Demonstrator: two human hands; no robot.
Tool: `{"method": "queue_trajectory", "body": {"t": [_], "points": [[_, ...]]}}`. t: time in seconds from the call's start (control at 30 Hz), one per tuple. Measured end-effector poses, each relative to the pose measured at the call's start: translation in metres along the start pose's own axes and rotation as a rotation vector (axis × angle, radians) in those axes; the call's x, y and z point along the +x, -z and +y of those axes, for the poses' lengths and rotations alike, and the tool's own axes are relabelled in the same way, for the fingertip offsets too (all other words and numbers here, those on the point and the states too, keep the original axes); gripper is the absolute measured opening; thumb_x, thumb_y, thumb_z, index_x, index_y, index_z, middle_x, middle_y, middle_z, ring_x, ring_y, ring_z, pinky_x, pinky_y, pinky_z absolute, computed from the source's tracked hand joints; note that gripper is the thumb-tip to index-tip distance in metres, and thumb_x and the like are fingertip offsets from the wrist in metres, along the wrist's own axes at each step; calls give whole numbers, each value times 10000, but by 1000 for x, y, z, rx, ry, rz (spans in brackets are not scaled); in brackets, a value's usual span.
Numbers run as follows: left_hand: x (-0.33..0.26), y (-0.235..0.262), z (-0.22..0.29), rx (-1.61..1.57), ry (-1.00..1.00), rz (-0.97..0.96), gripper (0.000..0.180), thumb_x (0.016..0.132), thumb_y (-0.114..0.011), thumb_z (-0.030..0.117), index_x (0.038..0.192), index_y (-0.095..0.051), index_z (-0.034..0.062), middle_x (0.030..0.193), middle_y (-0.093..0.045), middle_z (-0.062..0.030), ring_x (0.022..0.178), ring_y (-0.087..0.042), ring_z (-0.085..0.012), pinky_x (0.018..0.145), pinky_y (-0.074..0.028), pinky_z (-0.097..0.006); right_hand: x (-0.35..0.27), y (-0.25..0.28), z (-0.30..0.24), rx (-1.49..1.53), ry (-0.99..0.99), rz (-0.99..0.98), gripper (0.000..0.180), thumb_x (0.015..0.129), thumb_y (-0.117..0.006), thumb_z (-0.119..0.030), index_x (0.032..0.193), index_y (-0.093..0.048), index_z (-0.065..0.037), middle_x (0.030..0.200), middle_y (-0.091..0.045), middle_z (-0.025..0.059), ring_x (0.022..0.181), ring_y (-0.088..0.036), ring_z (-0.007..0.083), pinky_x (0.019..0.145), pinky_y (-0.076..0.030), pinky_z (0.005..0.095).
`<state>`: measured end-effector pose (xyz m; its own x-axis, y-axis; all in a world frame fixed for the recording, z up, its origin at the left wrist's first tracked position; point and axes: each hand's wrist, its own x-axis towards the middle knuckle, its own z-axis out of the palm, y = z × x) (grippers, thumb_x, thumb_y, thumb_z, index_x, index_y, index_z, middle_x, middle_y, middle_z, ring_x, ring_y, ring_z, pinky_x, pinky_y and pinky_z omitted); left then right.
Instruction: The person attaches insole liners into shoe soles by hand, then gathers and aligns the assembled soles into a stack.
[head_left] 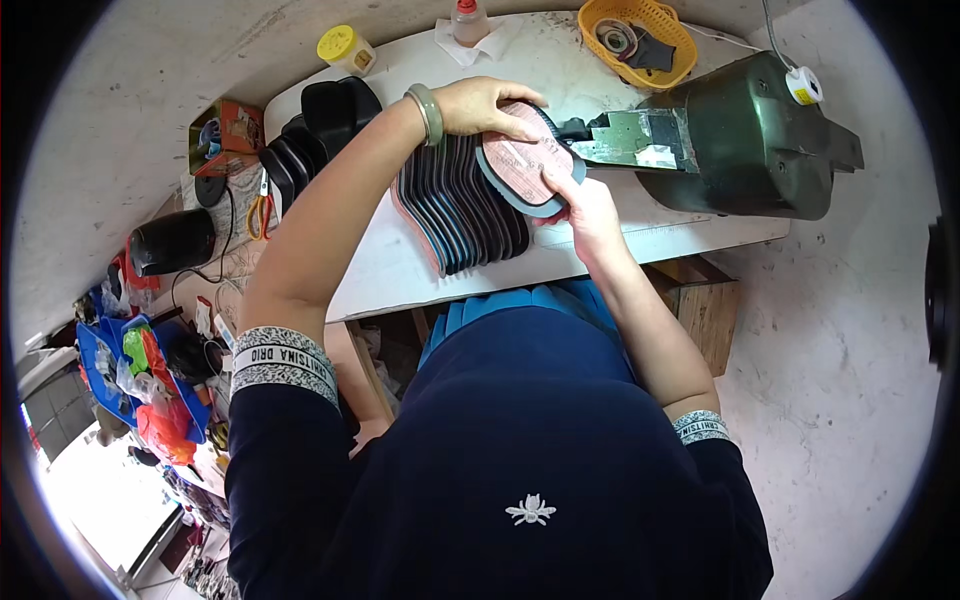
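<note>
The left hand (492, 108) and right hand (588, 212) both grip a rounded, pink-faced sole piece (520, 165) with a blue-grey rim, beside closely ranked, curved dark soles (465, 212) on the white counter (375, 268).

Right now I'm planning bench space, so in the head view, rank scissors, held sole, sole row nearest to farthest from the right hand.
1. Held sole: touching the right hand.
2. Sole row: left of that hand.
3. Scissors: orange-handled, much farther left.

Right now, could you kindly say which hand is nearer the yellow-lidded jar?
Left: the left hand is right of the jar; the right hand is farther right and lower in view.
</note>
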<state>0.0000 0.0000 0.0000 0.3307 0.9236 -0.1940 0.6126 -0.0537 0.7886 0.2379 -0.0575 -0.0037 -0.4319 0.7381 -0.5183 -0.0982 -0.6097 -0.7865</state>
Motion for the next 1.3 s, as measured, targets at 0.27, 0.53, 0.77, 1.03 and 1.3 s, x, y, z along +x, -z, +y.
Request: {"method": "queue_trajectory", "body": {"t": [0.27,0.53,0.77,1.03,1.3], "points": [[-9,7,7,-213,183,-186,366,890,-676,164,1242,-605,92,1059,-655,-36,832,-605,-102,782,-514,-224,5,-10,-15,-60,39,95,320,909,-675,-229,939,-680,90,718,-660,102,519,-578,117,447,-472,191],[-45,-19,24,-412,324,23,332,903,-658,170,1215,-621,64,1042,-659,-57,822,-604,-101,758,-518,-241,5,3,-13,-172,62,80,287,926,-665,-242,887,-698,40,693,-645,71,549,-559,89,478,-427,181],[-60,-44,23,-342,336,306,365,919,-631,196,1244,-604,34,1090,-666,-92,868,-624,-139,780,-521,-252,-1,-2,-2,-72,29,-30,274,950,-632,-232,834,-692,9,636,-645,64,496,-519,81,475,-393,173],[-70,-62,22,-221,337,471,430,912,-626,219,1286,-578,13,1175,-663,-140,964,-647,-218,853,-515,-287,8,-1,-5,-107,57,-19,286,964,-609,-245,825,-691,-8,632,-649,62,496,-507,79,477,-370,183],[-77,-85,40,-389,355,487,504,896,-625,290,1308,-553,8,1228,-642,-194,1045,-649,-312,919,-501,-348,2,12,-13,-250,87,43,278,965,-604,-237,858,-702,0,692,-656,69,557,-550,88,523,-403,182]]}}
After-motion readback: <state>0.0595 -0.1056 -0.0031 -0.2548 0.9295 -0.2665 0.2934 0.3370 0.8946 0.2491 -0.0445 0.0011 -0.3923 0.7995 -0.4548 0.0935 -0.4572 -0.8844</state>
